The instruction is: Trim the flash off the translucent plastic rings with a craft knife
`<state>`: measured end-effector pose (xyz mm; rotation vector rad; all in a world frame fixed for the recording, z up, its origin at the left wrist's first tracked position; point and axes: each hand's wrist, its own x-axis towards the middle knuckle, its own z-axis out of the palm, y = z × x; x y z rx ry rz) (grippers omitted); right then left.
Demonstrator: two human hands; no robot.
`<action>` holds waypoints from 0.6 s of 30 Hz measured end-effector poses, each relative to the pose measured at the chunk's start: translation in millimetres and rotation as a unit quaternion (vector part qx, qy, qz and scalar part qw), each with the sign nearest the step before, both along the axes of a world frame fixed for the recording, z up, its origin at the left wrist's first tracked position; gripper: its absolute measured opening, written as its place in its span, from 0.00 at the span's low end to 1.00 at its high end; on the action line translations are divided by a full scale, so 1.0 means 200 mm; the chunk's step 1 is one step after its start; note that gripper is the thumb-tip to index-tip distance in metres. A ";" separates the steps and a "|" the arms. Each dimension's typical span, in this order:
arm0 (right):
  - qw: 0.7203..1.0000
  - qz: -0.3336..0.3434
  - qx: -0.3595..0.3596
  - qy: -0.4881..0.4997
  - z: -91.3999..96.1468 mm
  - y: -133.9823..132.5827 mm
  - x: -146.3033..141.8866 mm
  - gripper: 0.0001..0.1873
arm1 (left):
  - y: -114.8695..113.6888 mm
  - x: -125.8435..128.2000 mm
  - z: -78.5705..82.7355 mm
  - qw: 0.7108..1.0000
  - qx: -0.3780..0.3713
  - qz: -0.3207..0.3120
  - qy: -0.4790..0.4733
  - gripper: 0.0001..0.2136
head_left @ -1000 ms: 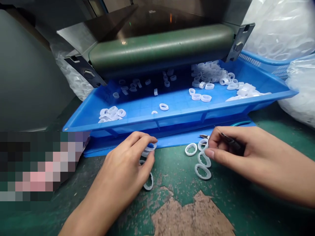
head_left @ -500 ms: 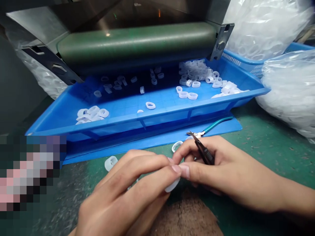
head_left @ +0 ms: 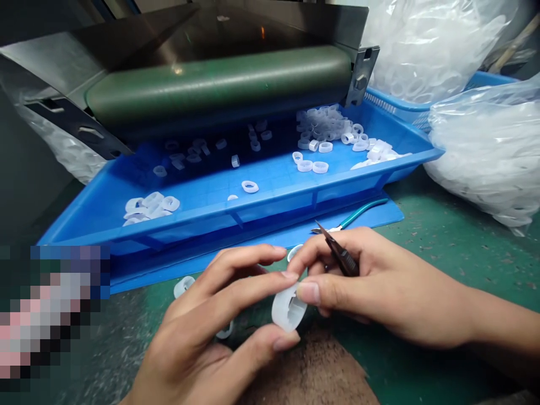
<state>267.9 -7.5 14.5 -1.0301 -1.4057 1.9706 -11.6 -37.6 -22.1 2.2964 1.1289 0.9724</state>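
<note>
A translucent white plastic ring (head_left: 288, 309) is held up over the green bench by both of my hands. My left hand (head_left: 211, 320) has its thumb at the ring's lower edge and a fingertip at its top. Pinching the ring's upper right side are the thumb and index finger of my right hand (head_left: 375, 287). That hand also keeps a dark pointed tool (head_left: 342, 254) in its grip, tip up and to the left; its exact kind is unclear. Other rings lie by my hands: a ring (head_left: 184, 286) to the left and a ring (head_left: 226, 329) partly under my left fingers.
A blue tray (head_left: 202, 216) with several white rings stands under a green conveyor roller (head_left: 219, 84). Teal-handled cutters (head_left: 358, 215) lie on a blue sheet before it. Clear bags of white parts (head_left: 485, 152) bulge at the right. A brown worn patch (head_left: 320, 365) is below my hands.
My left fingers have spread apart, and the thumb has dropped to the ring's lower edge, so the ring shows more fully. My view has shifted slightly right.
</note>
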 end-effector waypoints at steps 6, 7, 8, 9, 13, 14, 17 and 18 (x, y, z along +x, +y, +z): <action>0.993 -0.040 0.073 -0.079 0.01 -0.03 0.01 0.08 | -0.01 0.04 0.00 0.990 -0.037 0.068 -0.117 0.12; 0.988 -0.032 0.102 -0.107 0.02 -0.03 0.02 0.06 | -0.01 0.05 0.00 0.987 -0.046 0.073 -0.135 0.13; 0.981 -0.028 0.139 -0.136 0.03 -0.03 0.02 0.04 | -0.01 0.06 0.00 0.985 -0.053 0.078 -0.146 0.13; 0.970 -0.028 0.178 -0.161 0.04 -0.03 0.03 0.03 | -0.01 0.06 0.00 0.983 -0.057 0.085 -0.150 0.13; 0.924 -0.030 0.313 -0.217 0.06 -0.02 0.06 0.16 | -0.01 0.07 0.00 0.982 -0.060 0.107 -0.142 0.15; 0.913 -0.022 0.339 -0.227 0.06 -0.02 0.06 0.18 | -0.01 0.07 0.00 0.982 -0.059 0.110 -0.143 0.15; 0.883 -0.003 0.394 -0.255 0.03 -0.04 0.08 0.21 | -0.01 0.06 0.00 0.981 -0.057 0.112 -0.146 0.15; 0.876 -0.002 0.407 -0.259 0.01 -0.04 0.08 0.21 | -0.01 0.06 0.00 0.981 -0.061 0.115 -0.145 0.16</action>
